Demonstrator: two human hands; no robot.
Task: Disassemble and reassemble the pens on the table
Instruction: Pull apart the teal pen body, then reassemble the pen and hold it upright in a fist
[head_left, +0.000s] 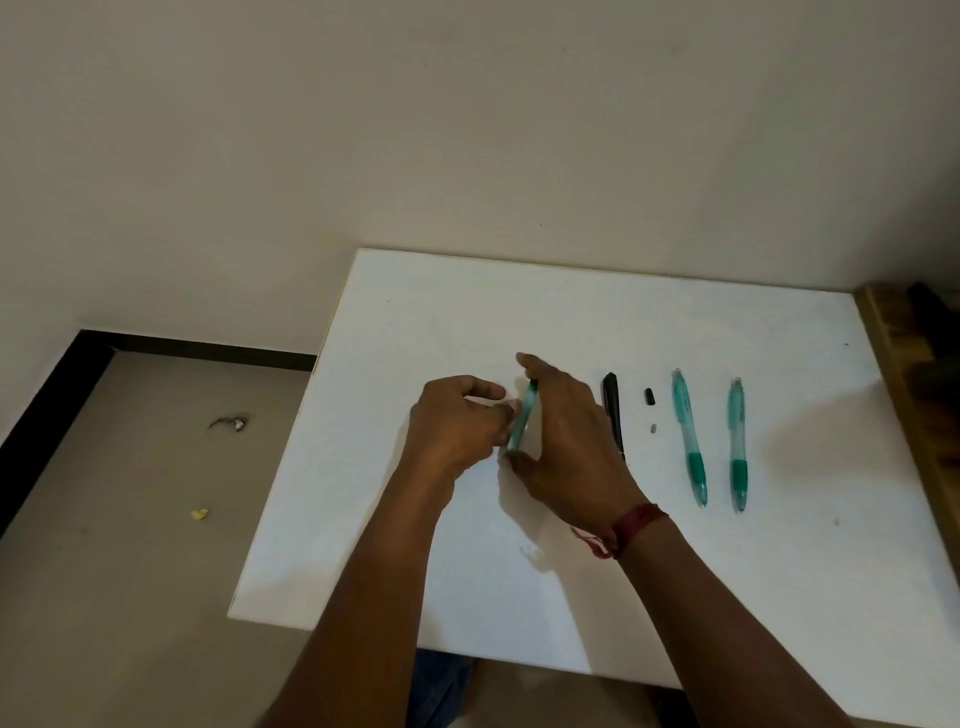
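**Item 1: held pen** (523, 420). Teal, translucent barrel. Over the table's middle, raised off the top, long axis approx. 12–6 o'clock with the far end tipped slightly to 1. Caught between both hands.
- right hand (569, 441): at the pen's 3 o'clock side. Index finger (527, 361) hooks over the far end at 12, thumb (519, 462) sits under the near end at 6, so the pen is spanned lengthwise betw. the two. Other fingers hidden behind the back of the hand; can't tell how they lie.
- left hand (452, 431): at the pen's 9 o'clock side. Fingers curled, fingertips (506, 410) closed on the mid-barrel. Exact contact blurred.

**Item 2: table** (441, 322). White top; all pens on or over it.

**Item 3: black pen** (613, 410). Flat on the top, just beside the right hand at 3 o'clock, partly covered by it. Lies 12–6.

**Item 4: loose parts.** Small black piece (649, 396) and small grey piece (653, 428), the grey at 6 o'clock of the black, both betw. the black pen and the next teal pen. Not touching either.

**Items 5–6: teal pens, whole.** Second teal pen (688, 436) and third teal pen (736, 444), side by side, approx. parallel, tips toward 6, green grips near the tip ends. Apart from each other and well clear of both hands.

**Misc.** Red thread band (631, 527) on the right wrist. Floor at 9 o'clock of the table: grey scrap (231, 422), yellow scrap (199, 514).
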